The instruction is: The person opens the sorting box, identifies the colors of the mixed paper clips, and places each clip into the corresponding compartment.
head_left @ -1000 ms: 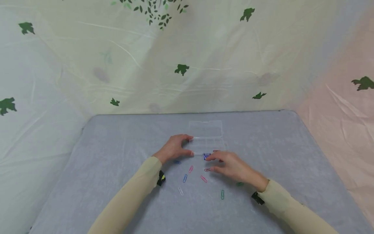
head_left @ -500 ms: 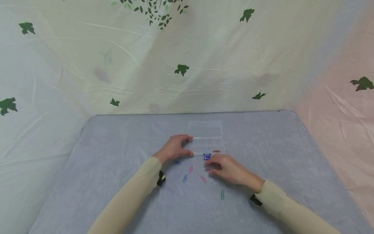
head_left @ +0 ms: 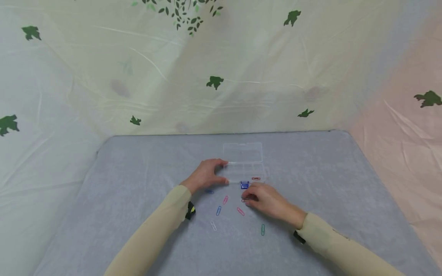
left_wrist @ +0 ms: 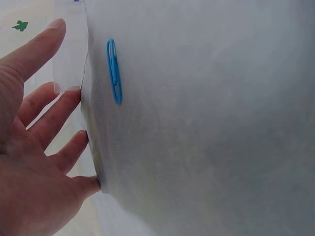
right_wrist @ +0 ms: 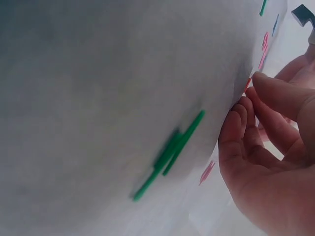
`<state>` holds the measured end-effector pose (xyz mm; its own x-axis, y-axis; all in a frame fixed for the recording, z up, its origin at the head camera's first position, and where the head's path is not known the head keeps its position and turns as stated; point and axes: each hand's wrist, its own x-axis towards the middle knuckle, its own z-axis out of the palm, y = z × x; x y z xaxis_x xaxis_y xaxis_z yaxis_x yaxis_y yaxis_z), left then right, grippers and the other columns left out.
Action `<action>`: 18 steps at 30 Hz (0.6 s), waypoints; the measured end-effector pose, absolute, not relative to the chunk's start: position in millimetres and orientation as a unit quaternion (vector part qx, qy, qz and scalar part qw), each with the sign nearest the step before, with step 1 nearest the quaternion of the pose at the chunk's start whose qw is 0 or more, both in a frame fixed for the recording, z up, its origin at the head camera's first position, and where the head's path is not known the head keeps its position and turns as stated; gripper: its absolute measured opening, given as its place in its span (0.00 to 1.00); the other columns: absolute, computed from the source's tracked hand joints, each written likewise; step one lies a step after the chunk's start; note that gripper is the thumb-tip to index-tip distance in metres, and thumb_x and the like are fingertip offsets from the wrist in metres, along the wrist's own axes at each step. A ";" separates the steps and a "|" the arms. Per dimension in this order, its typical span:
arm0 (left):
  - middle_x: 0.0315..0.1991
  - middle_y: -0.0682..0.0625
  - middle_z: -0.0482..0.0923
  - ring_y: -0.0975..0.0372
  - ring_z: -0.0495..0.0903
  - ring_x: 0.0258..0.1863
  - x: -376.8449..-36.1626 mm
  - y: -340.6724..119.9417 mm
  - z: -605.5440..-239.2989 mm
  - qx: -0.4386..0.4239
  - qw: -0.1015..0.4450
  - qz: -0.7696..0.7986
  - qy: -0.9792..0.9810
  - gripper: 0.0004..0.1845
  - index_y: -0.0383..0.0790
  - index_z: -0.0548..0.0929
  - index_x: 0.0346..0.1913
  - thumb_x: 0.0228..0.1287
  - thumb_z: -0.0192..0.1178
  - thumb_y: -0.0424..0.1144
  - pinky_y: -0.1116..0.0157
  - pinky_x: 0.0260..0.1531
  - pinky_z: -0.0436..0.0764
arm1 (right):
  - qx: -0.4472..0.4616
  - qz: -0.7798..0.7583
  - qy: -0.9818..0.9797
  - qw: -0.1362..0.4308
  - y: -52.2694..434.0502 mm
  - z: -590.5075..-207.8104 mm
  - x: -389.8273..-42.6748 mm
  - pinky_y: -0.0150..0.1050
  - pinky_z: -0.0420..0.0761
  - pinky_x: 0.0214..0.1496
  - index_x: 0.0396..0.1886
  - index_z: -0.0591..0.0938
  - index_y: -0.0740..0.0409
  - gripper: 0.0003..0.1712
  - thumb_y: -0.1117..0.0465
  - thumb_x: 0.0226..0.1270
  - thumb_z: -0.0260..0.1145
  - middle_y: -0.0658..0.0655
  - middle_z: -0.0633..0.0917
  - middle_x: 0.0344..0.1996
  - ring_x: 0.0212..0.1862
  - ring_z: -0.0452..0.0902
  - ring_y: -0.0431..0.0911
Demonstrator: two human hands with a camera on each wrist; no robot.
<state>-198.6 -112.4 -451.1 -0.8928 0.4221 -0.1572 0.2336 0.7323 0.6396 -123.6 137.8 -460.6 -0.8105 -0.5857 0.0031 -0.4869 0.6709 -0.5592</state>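
A clear plastic compartment box point(head_left: 235, 181) lies with its lid tipped back and a blue latch point(head_left: 244, 185) at its front. My left hand point(head_left: 206, 174) holds the box's left end, thumb at the front edge and fingers at the back; a blue paper clip point(left_wrist: 114, 72) lies beside that hand. In front of the latch, my right hand point(head_left: 271, 199) pinches a red paper clip point(right_wrist: 248, 83) at the cloth with thumb and index finger. Another red paper clip point(head_left: 256, 178) sits in the box's front right part.
Spread over the grey cloth point(head_left: 155, 237) are pink paper clips point(head_left: 240, 211), a blue one point(head_left: 218, 210), a white one point(head_left: 213, 225) and a green one point(head_left: 263, 229). Another green paper clip point(right_wrist: 170, 155) lies below my right wrist. A patterned curtain point(head_left: 172, 96) rises behind the table.
My right hand has moved back from the latch, a little toward me and left, and its thumb and index finger have closed in on the red paper clip. My left hand has stayed put.
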 end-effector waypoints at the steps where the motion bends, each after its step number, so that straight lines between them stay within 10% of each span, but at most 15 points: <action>1: 0.68 0.45 0.77 0.50 0.70 0.72 -198.6 -112.4 -451.0 0.179 0.146 0.320 0.919 0.36 0.40 0.78 0.70 0.60 0.77 0.43 0.54 0.74 0.66 | -0.292 -0.275 0.912 0.088 137.2 -460.3 -123.2 0.44 0.83 0.50 0.44 0.89 0.52 0.08 0.64 0.67 0.74 0.43 0.85 0.39 0.43 0.79 0.39; 18: 0.69 0.45 0.76 0.50 0.70 0.72 -197.9 -113.0 -449.2 0.176 0.151 0.325 0.917 0.36 0.40 0.77 0.70 0.60 0.78 0.43 0.54 0.74 0.66 | -0.275 -0.255 0.922 0.093 132.8 -460.1 -122.5 0.35 0.77 0.39 0.32 0.85 0.49 0.08 0.66 0.65 0.76 0.42 0.78 0.31 0.35 0.71 0.37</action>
<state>-197.9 -113.0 -449.2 -0.8924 0.4207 -0.1632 0.2237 0.7265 0.6498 -122.5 132.8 -460.1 -0.8317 -0.5544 -0.0321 -0.4589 0.7188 -0.5222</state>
